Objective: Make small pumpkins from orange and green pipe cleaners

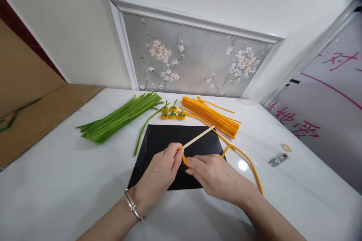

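A white marbled worktop (85, 180) carries everything, running back to a wall with a framed blossom picture (195, 64). A whiteboard (336, 105) with red writing stands along the right side, and brown cardboard (25, 71) sits at the far left.

In the middle of the worktop lies a black mat (161, 135). Above it, the left hand (161, 167) pinches a pale stick at its near end, and the right hand (219, 177) grips an orange strip between closed fingers. A green bundle (121, 118) of fuzzy strips lies behind and left of the mat; an orange bundle (210, 116) lies behind and to the right.

One loose orange length (253, 169) curves past the right hand. The pale stick (199, 136) slants up to the right. A loose green strip (141, 135) lies by the mat's left edge. The orange strip (185, 161) spans the two hands, meeting the stick at the left fingertips; whether it is wound there is hidden.

A silver bracelet (132, 205) circles the left wrist. Small metal snips (278, 160) lie at the right, five little orange-and-green ornaments (172, 115) sit between the bundles, and a rubber band (286, 147) lies just behind the snips.
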A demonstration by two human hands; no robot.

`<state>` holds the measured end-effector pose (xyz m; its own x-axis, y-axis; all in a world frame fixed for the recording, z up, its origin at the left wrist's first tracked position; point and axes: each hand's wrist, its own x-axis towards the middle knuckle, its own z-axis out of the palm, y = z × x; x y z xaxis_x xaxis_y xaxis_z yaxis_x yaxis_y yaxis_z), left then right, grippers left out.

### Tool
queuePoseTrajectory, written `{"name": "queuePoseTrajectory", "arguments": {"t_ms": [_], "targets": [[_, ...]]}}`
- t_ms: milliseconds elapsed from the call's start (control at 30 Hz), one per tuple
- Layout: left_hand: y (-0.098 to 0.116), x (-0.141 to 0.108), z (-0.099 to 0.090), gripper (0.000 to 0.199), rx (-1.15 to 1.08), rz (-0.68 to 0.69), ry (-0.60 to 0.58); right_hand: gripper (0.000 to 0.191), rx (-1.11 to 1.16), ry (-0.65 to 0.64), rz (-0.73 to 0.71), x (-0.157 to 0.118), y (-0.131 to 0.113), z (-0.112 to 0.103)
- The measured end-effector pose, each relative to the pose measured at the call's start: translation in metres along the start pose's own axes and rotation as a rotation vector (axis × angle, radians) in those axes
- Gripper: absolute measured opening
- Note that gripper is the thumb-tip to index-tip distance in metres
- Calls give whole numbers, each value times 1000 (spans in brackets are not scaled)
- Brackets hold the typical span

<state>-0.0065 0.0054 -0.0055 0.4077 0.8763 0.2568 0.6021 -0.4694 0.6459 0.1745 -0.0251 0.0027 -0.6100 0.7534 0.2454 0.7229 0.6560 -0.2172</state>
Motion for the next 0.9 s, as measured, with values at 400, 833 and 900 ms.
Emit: {"name": "queuePoseTrajectory", "arguments": {"t_ms": [400, 833, 900], "targets": [[-4, 0, -4, 16, -14, 113, 142, 11, 66, 22, 50, -1, -3, -4], [-10, -2, 9, 33, -372, -112, 100, 25, -152, 204, -60, 2, -13, -12], [-12, -2, 11, 31, -395, -105, 82, 27, -146, 257, -80, 2, -14, -13]]}}
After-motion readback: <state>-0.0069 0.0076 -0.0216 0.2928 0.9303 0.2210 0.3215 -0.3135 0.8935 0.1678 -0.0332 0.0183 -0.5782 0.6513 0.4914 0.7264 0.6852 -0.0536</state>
